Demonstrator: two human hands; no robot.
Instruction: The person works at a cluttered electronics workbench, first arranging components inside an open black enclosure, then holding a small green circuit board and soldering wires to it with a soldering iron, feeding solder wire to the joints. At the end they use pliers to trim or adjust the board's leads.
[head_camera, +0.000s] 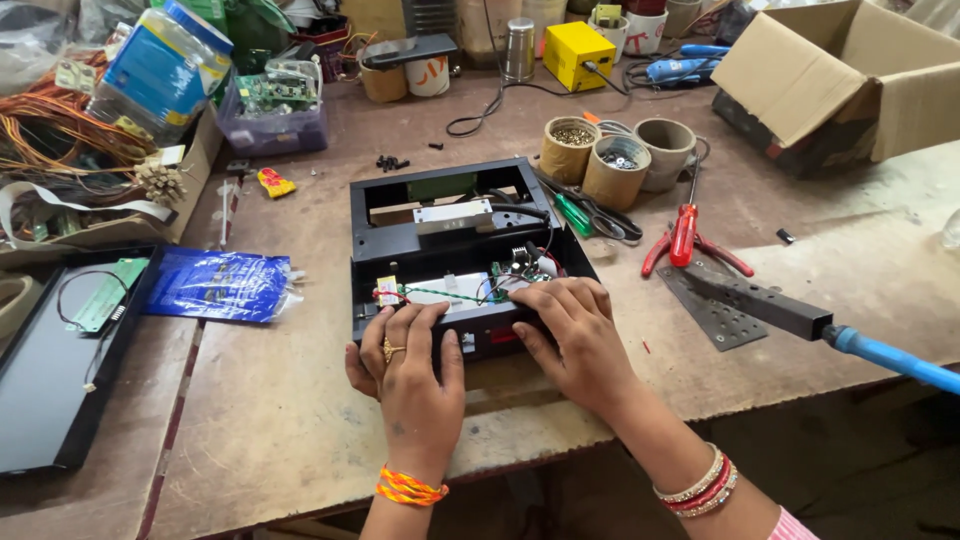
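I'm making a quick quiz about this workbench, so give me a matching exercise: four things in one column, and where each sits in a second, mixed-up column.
Things:
1. yellow box
2. blue packet
3. red pliers
4. cardboard box

Places:
A. far right corner of the bench
B. left of the black case
C. right of the black case, by the perforated plate
D. far edge, beside the steel cup

Pairs: 1-D, 2-B, 3-C, 4-A

Bright, even daylight (soft shadows only), sharp centre, slight wide-angle bending at edges.
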